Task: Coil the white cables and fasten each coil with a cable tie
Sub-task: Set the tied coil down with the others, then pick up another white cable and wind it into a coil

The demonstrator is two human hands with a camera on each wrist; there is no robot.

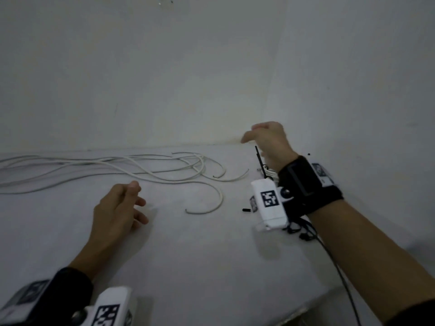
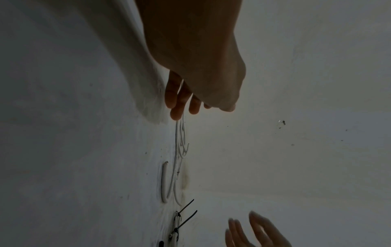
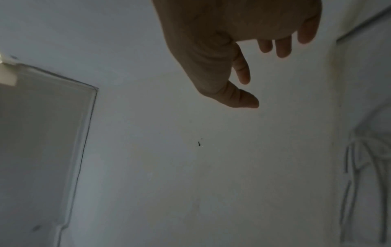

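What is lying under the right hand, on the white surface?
Under the right hand lie coiled white cables fastened with black cable ties. In the head view the wrist covers most of them, so their number is unclear.

Your head camera looks forward and down across the white table (image 1: 193, 255) toward the wall (image 1: 164, 78). Your left wrist camera sits close behind the left hand (image 2: 196, 66), low over the table and turned sideways — it shares the loose white cables (image 2: 178, 150) with the head view. Your right wrist camera rides close behind the right hand (image 3: 232, 41), facing the wall.
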